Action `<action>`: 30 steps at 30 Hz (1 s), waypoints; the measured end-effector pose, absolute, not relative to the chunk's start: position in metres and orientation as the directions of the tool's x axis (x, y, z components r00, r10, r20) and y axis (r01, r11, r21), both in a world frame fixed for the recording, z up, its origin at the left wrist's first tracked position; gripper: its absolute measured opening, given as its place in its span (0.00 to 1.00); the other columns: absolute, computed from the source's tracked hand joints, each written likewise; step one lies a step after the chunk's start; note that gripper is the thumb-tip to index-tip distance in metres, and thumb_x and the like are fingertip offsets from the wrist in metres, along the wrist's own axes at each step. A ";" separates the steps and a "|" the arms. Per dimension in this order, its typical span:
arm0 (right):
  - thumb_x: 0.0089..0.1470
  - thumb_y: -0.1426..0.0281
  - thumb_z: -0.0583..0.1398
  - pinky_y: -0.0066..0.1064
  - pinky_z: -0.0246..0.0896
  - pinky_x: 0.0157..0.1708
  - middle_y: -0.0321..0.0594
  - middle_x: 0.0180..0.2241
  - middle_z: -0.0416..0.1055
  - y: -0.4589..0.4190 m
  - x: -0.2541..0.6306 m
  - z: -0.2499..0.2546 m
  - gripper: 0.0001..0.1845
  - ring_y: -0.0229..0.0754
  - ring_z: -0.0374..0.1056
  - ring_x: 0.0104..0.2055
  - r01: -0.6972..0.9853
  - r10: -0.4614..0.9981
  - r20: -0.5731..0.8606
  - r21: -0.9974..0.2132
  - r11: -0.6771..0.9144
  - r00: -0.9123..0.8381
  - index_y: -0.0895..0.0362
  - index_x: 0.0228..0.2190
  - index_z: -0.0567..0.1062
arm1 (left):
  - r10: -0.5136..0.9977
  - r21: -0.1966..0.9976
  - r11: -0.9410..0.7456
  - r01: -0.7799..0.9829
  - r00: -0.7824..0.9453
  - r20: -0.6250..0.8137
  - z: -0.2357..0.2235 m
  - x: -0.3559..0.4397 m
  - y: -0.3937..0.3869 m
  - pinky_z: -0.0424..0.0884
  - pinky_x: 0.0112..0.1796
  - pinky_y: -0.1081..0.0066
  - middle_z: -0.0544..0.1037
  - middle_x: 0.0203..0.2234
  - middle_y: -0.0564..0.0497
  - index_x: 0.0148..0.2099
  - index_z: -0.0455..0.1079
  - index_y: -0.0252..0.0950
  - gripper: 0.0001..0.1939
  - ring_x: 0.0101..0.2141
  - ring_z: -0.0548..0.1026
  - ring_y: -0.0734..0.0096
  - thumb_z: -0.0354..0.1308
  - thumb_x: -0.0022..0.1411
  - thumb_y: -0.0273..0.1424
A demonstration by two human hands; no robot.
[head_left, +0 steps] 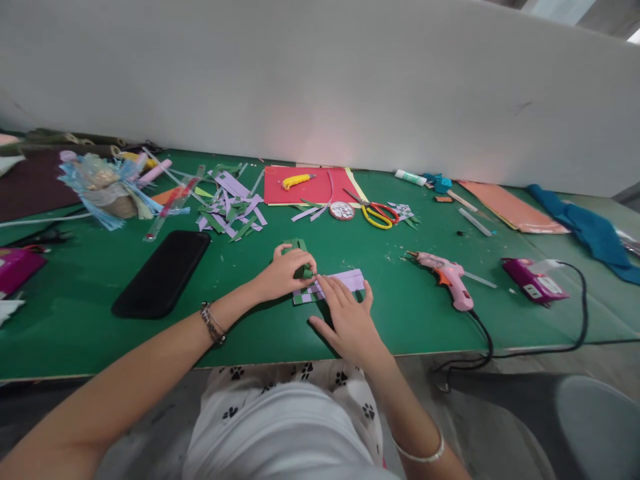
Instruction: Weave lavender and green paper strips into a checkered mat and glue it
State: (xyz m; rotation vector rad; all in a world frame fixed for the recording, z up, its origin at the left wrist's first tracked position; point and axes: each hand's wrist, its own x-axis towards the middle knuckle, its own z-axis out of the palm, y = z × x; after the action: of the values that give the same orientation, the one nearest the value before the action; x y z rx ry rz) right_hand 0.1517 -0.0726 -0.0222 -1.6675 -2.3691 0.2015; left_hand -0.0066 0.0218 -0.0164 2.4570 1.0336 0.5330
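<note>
Left hand (286,273) pinches a green strip (303,272) at frame centre. Right hand (349,321), fingers extended, rests on the woven lilac paper (356,279), probably to hold it flat.

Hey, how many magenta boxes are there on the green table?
2: the left magenta box, cut off by the picture's left edge, and the right magenta box, right of the pink glue gun.

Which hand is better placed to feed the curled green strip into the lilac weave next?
Probably the left hand: it seems to hold the curled green strip, while the right hand lies over the lilac weave.
</note>
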 end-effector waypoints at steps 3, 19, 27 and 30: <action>0.57 0.58 0.44 0.56 0.18 0.55 0.46 0.57 0.55 -0.073 0.152 -0.023 0.29 0.46 0.48 0.60 0.897 0.938 0.118 -0.274 0.347 -0.326 0.56 0.58 0.50 | 0.739 0.559 -0.623 0.547 0.645 0.192 -0.015 -0.010 0.019 0.48 0.50 0.60 0.73 0.33 0.55 0.39 0.62 0.38 0.08 0.37 0.70 0.70 0.50 0.56 0.33; 0.47 0.59 0.53 0.54 0.47 0.43 0.61 0.45 0.62 -0.073 0.244 -0.003 0.32 0.63 0.55 0.50 0.810 0.517 0.630 -0.376 -0.450 0.579 0.66 0.51 0.60 | 0.660 0.526 -0.703 0.479 0.714 0.232 -0.020 -0.021 0.014 0.43 0.50 0.62 0.72 0.36 0.53 0.40 0.71 0.42 0.11 0.40 0.69 0.69 0.50 0.55 0.34; 0.49 0.61 0.49 0.40 0.55 0.27 0.57 0.33 0.67 -0.065 0.310 -0.004 0.22 0.57 0.64 0.35 0.789 0.746 0.263 -0.136 -0.599 0.612 0.65 0.36 0.73 | 0.652 0.590 -0.686 0.426 0.719 0.240 -0.013 -0.023 0.010 0.48 0.50 0.60 0.73 0.39 0.48 0.49 0.66 0.37 0.20 0.39 0.69 0.67 0.44 0.56 0.37; 0.49 0.65 0.47 0.37 0.53 0.24 0.54 0.30 0.67 -0.060 0.312 -0.008 0.22 0.53 0.64 0.30 0.789 0.741 0.282 -0.120 -0.603 0.610 0.65 0.37 0.71 | 0.616 0.582 -0.710 0.396 0.749 0.243 -0.012 -0.031 0.009 0.48 0.50 0.59 0.71 0.46 0.47 0.51 0.64 0.37 0.22 0.43 0.68 0.64 0.44 0.56 0.36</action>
State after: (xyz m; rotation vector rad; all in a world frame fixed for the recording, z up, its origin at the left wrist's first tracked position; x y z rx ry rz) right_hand 0.3118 -0.0598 -0.0077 -2.6043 -1.2585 -0.2990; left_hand -0.0312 0.0091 -0.0121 2.4405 0.7636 0.5840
